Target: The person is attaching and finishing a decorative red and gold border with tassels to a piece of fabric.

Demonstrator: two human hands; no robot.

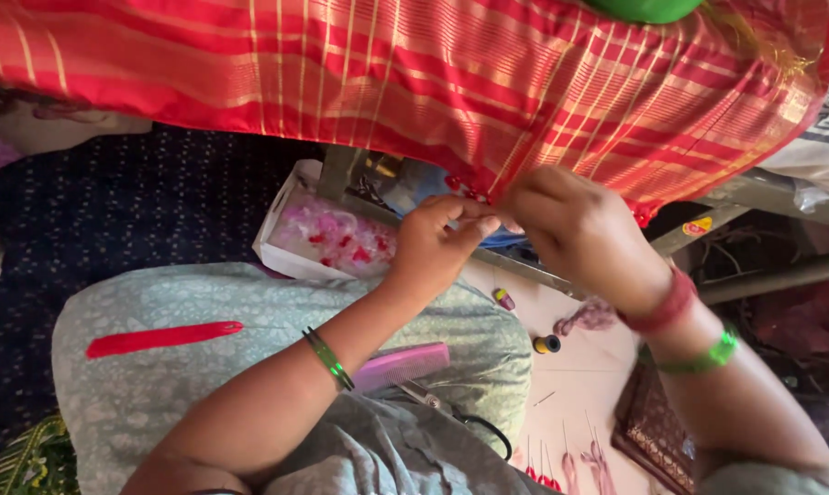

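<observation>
1. Head view, looking down; a red cloth with gold stripes point(414, 82) hangs across the top of the frame, its lower edge draped over a grey metal frame point(525, 266).
2. Handling, as a judgement: the cloth looks light, soft and limp; it should fold and slide easily rather than hold a shape; the woven edge and the small red tassels point(465, 188) along it seem delicate; the best hold appears to be a fingertip pinch right at the hem, not in the loose body of the fabric.
3. The left hand point(433, 243) reaches up from below; its grip is closed, thumb and fingertips pinched together on the hem of the cloth, or on a thread at it; which of the two cannot be told.
4. The right hand point(570, 225) meets it from the right, touching the left; its fingers are curled together on the same hem; what lies between them is hidden.
5. Position: the cloth's edge lies directly at both grips, above the lap, with the rest of the fabric spreading up and away from the hands.
6. Surroundings: a pink comb point(401, 365) and dark-handled scissors point(460, 417) rest on the lap; a small spool of thread point(547, 345) stands on the pale floor point(580, 385) below the right wrist; a white box of pink and red bits point(323, 240) sits just left of the hands.
</observation>
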